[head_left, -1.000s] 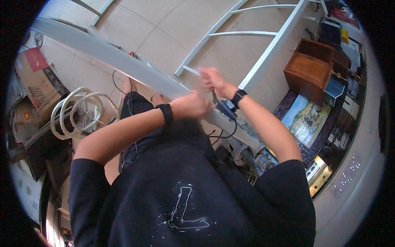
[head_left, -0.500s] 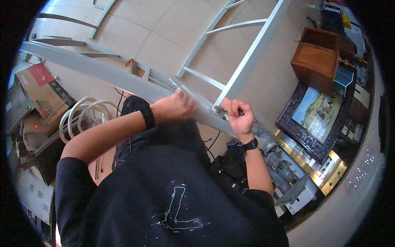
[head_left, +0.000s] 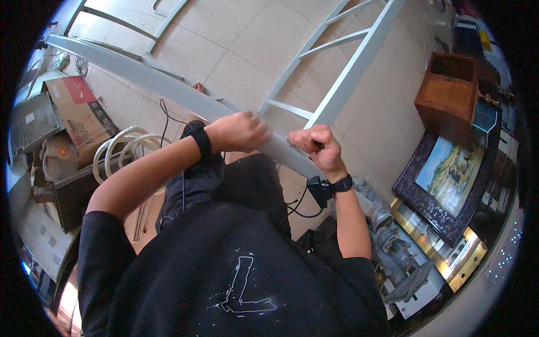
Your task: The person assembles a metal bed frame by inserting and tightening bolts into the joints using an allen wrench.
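Observation:
A long pale blue-white metal frame (head_left: 135, 70) lies slantwise in front of me, and a second pale rail with crossbars (head_left: 351, 70) meets it at the right. My left hand (head_left: 240, 132) is curled closed over the beam. Its fingers are smeared by motion, and whatever they hold is hidden. Beside it, close to where the rails join, my right hand (head_left: 321, 147) is closed in a fist around a small dark metal tool (head_left: 319, 146), mostly hidden by the fingers. A gap separates the two hands.
At the left are a cardboard box (head_left: 76, 104), coiled white hose (head_left: 120, 149) and a mesh panel (head_left: 84, 188). To the right stand a wooden box (head_left: 446, 92), a dark-framed picture (head_left: 449, 174) and dusty metal parts (head_left: 387, 236). A black cable (head_left: 165, 121) crosses near my leg.
The view has shifted, so the surroundings sit lower and farther right. My right fist has turned, and the metal tool that showed at the beam is now mostly hidden. My left hand stays closed.

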A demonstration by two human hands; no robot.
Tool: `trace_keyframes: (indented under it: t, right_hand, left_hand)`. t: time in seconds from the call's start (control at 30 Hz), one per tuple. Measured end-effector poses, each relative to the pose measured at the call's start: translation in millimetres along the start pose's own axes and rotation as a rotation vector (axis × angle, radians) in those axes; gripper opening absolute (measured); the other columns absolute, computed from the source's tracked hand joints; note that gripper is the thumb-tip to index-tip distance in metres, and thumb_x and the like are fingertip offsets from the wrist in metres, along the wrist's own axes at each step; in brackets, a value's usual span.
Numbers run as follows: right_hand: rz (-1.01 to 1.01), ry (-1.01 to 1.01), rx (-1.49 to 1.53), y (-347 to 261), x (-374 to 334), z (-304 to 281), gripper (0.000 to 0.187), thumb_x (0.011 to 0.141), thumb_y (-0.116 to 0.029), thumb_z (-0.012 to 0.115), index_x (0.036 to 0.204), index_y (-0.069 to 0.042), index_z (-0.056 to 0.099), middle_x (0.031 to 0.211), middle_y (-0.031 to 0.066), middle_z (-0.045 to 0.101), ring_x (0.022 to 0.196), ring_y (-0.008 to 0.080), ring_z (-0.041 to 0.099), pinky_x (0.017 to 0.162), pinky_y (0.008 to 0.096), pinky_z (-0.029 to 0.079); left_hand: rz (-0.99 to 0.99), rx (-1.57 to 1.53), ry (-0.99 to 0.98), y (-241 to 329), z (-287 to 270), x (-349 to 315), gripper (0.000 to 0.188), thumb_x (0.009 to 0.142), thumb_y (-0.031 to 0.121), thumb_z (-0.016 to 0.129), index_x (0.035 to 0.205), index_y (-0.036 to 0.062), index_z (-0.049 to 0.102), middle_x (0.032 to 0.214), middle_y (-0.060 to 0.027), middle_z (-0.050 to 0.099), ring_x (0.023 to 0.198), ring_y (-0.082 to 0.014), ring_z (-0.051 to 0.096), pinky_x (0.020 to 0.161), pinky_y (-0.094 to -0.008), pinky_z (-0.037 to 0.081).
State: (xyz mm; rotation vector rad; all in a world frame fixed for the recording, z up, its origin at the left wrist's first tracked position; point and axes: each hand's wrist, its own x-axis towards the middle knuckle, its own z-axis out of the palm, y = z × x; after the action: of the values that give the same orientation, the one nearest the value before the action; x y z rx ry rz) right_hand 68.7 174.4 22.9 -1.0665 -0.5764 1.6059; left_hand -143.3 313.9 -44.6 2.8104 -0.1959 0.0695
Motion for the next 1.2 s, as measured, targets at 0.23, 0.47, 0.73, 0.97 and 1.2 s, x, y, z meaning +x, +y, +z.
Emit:
trace_keyframes:
  t: [0.23,0.47,0.73,0.97,1.2]
  right_hand:
    - [-0.082,-0.078,-0.339,1,-3,17,0.046,0.088,-0.032,0.045,0.061,-0.005,0.022,0.055,0.0058,0.025,0.057,0.0193,0.024,0.062,0.0374,0.027]
    - [-0.132,-0.020,-0.396,15,-8,21,0.041,0.085,-0.033,0.046,0.063,-0.005,0.026,0.059,0.0056,0.025,0.060,0.0209,0.028,0.064,0.0389,0.028]
    - [-0.015,-0.009,-0.266,0,-39,-9,0.043,0.087,-0.029,0.047,0.057,-0.009,0.022,0.054,0.0015,0.022,0.065,0.0192,0.029,0.089,0.0407,0.033]
    - [-0.164,0.118,-0.117,16,-37,-6,0.044,0.089,-0.028,0.045,0.057,-0.011,0.020,0.053,0.0003,0.020,0.059,0.0177,0.024,0.078,0.0393,0.033]
    - [-0.189,0.226,-0.061,21,-33,2,0.041,0.089,-0.026,0.042,0.056,-0.012,0.022,0.052,0.0009,0.022,0.058,0.0178,0.025,0.074,0.0389,0.033]
  left_hand:
    - [-0.083,-0.085,0.127,9,3,-2,0.024,0.089,0.025,0.068,0.101,0.0063,0.060,0.087,-0.0062,0.061,0.084,-0.0227,0.067,0.074,-0.0382,0.055]
    - [-0.111,-0.072,0.157,11,13,0,0.023,0.085,0.024,0.071,0.095,0.0050,0.062,0.084,-0.0067,0.064,0.082,-0.0254,0.070,0.072,-0.0391,0.056]
    - [-0.071,-0.068,0.183,7,13,-2,0.026,0.080,0.024,0.075,0.094,0.0047,0.063,0.083,-0.0065,0.066,0.078,-0.0250,0.070,0.069,-0.0382,0.057]
    - [-0.033,-0.072,0.219,4,17,0,0.018,0.085,0.021,0.067,0.091,0.0055,0.061,0.080,-0.0048,0.062,0.077,-0.0236,0.069,0.068,-0.0380,0.056]
    - [-0.036,-0.006,0.186,5,12,-2,0.020,0.087,0.024,0.069,0.091,0.0069,0.060,0.079,-0.0048,0.061,0.078,-0.0232,0.070,0.071,-0.0372,0.057]
